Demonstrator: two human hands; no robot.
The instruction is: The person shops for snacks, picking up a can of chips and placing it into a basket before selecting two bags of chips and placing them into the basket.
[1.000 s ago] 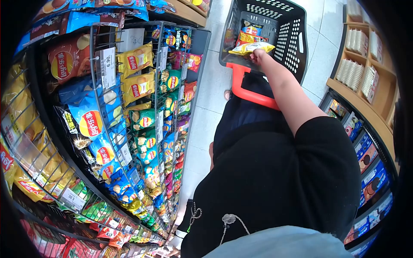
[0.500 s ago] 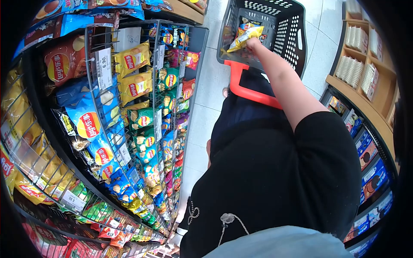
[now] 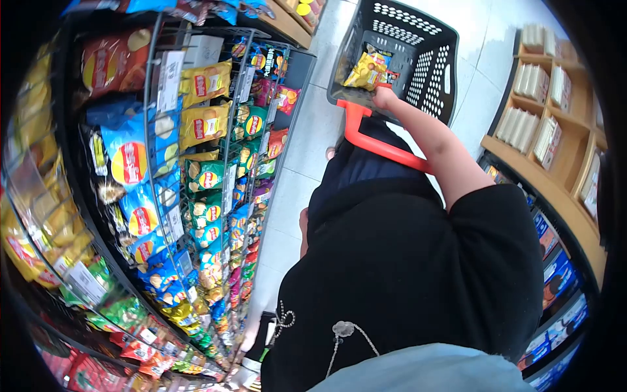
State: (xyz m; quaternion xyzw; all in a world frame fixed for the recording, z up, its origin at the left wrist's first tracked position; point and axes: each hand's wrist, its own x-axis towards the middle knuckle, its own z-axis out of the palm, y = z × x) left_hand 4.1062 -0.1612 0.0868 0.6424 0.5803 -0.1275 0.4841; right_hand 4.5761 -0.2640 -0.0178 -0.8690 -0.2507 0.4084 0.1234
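Note:
My right hand (image 3: 384, 97) is over the near end of a black shopping basket (image 3: 444, 78), just below a yellow bag of chips (image 3: 367, 70) lying inside. Its fingers are small and partly hidden, so I cannot make out a grip. A darker packet (image 3: 379, 53) shows partly behind the yellow bag. The basket's red pull handle (image 3: 385, 150) slopes towards my body, under my right forearm. At the left edge of my black shirt, a sliver of skin, seemingly my left hand (image 3: 304, 230), hangs down with its fingers hidden.
On the left, wire shelves hold rows of chip bags (image 3: 204, 125) with price tags (image 3: 170, 80). A wooden shelf unit (image 3: 555, 147) with pale packs stands at right, above blue boxes (image 3: 555, 274). Pale floor tiles (image 3: 297, 163) run between.
The yellow chip bag, in my right hand before, now lies in the basket. My right hand has drawn back towards the basket's near rim. The view has shifted slightly.

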